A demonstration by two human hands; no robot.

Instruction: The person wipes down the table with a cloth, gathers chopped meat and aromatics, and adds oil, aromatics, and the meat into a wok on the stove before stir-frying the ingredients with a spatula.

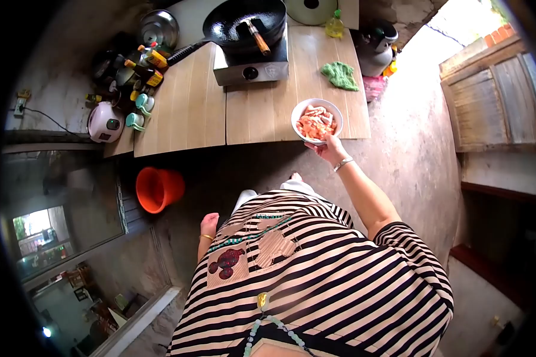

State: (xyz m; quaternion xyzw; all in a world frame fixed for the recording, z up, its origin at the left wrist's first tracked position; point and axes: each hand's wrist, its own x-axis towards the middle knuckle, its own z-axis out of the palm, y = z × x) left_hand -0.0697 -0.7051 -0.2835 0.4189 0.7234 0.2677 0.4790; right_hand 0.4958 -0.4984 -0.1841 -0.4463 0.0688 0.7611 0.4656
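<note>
My right hand [329, 149] grips the near rim of a white bowl [294, 122] at the front right edge of the wooden table. Pinkish-orange and pale sliced pieces of food [315, 124], perhaps meat, fill the bowl. My left hand [209, 225] hangs low at my side, its fingers curled in, with nothing visible in it. A black wok [226, 21] sits on a silver gas stove [235, 72] at the back of the table, with a wooden-handled tool [259, 40] resting in it. A crumpled green cloth [340, 76] lies beyond the bowl.
An orange bucket [160, 190] stands on the floor at left. Bottles [152, 76], lidded jars [135, 121] and a pink rice cooker [105, 122] crowd the table's left side. A yellow oil bottle [335, 25] is at the back. A wooden door [497, 98] is at right.
</note>
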